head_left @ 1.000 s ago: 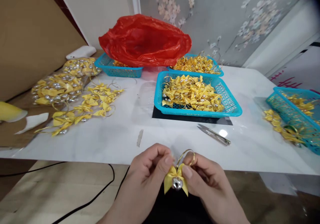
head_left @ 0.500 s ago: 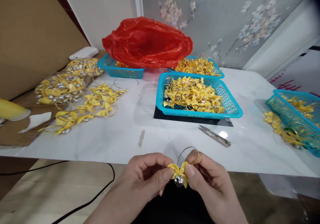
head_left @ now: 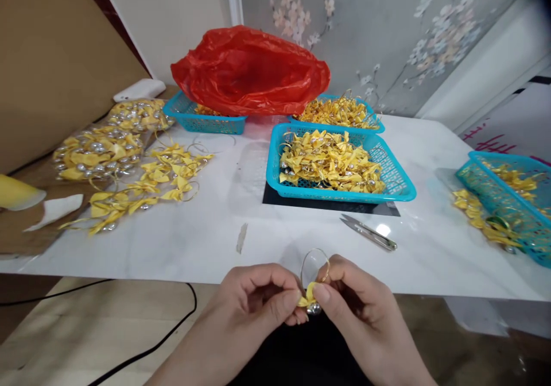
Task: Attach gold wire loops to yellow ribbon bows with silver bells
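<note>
Between my two hands, at the table's front edge, is a yellow ribbon bow (head_left: 309, 294) with a silver bell (head_left: 314, 308) below it. A loop of gold cord (head_left: 310, 252) stands up from the bow. My left hand (head_left: 262, 300) pinches the bow's left side between thumb and fingertips. On the other side, my right hand (head_left: 350, 300) is closed on the bow's right part, thumb in front, close to the cord. The fingers behind the bow are partly hidden.
A blue basket (head_left: 400, 185) heaped with yellow bows stands mid-table, snips (head_left: 369, 232) in front of it. Loose bows (head_left: 170, 170) and bagged bows (head_left: 101, 153) lie left. Behind is a red plastic bag (head_left: 253, 76); another blue basket (head_left: 508, 202) stands far right.
Both hands have drawn closer together around the bow. The bow looks more folded, the bell shows less and sits slightly higher, and the cord loop stands more upright.
</note>
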Demonstrator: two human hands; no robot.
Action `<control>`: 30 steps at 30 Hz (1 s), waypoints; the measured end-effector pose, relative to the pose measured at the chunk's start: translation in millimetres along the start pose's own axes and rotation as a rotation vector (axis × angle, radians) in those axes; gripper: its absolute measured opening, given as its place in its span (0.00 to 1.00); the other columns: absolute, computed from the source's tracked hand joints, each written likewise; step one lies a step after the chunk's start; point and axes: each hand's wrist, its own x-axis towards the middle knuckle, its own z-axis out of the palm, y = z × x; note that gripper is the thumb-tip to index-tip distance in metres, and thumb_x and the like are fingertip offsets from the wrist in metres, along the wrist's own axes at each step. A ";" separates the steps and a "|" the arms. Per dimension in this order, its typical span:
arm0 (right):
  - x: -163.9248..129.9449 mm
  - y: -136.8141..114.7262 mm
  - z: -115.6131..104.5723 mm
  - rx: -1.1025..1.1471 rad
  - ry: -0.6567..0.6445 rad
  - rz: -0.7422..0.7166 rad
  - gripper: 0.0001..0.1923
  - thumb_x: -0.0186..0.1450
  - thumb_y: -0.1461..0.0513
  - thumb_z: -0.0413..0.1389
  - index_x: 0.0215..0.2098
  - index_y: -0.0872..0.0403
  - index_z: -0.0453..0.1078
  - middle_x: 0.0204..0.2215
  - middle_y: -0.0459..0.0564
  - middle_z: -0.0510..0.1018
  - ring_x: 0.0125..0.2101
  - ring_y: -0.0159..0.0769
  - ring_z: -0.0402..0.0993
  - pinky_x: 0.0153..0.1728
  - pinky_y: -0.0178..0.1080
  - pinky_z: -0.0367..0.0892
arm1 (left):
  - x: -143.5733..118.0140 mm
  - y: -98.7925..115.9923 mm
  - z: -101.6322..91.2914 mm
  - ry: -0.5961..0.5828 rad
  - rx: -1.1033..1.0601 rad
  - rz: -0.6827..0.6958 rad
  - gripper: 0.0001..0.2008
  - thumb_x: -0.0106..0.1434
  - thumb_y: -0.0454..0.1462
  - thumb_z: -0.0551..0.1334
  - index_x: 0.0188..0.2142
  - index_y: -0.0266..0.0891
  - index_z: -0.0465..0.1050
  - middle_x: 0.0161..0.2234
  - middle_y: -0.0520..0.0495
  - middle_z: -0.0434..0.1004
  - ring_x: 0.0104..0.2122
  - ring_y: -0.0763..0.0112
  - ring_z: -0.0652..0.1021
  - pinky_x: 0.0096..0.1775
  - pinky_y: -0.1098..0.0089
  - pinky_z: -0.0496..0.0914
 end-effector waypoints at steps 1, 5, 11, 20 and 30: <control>-0.1 0.8 -0.1 -0.020 -0.004 -0.019 0.13 0.70 0.56 0.55 0.29 0.53 0.69 0.25 0.44 0.69 0.24 0.31 0.65 0.25 0.35 0.58 | 0.7 -0.6 1.4 0.008 0.014 0.023 0.12 0.64 0.43 0.66 0.28 0.38 0.76 0.26 0.51 0.75 0.30 0.71 0.74 0.35 0.72 0.67; -2.1 7.6 0.1 -0.136 -0.009 -0.117 0.12 0.71 0.58 0.53 0.30 0.53 0.69 0.26 0.46 0.70 0.25 0.32 0.66 0.25 0.36 0.59 | 5.5 -7.0 7.9 0.016 -0.042 0.069 0.14 0.67 0.42 0.62 0.27 0.38 0.74 0.25 0.53 0.70 0.29 0.71 0.70 0.34 0.71 0.64; -5.6 14.6 2.1 -0.096 0.010 -0.106 0.12 0.72 0.58 0.52 0.30 0.53 0.68 0.27 0.46 0.69 0.26 0.32 0.64 0.28 0.37 0.59 | 10.4 -13.0 14.2 -0.026 -0.276 -0.030 0.18 0.66 0.45 0.62 0.23 0.38 0.68 0.24 0.53 0.65 0.29 0.71 0.64 0.35 0.70 0.62; -1.4 8.7 -1.4 0.132 0.163 0.121 0.16 0.69 0.53 0.57 0.29 0.54 0.66 0.20 0.39 0.58 0.21 0.25 0.50 0.21 0.32 0.48 | 2.1 -6.5 2.2 0.239 0.143 0.015 0.17 0.68 0.52 0.58 0.40 0.45 0.77 0.24 0.55 0.72 0.26 0.72 0.70 0.31 0.73 0.64; -0.5 32.9 -0.6 -0.778 0.246 -0.848 0.15 0.64 0.75 0.57 0.47 0.56 0.74 0.29 0.51 0.77 0.30 0.36 0.77 0.30 0.36 0.75 | 1.5 -16.3 19.9 0.143 -0.069 0.109 0.15 0.61 0.46 0.68 0.46 0.46 0.79 0.41 0.49 0.84 0.41 0.64 0.81 0.46 0.69 0.76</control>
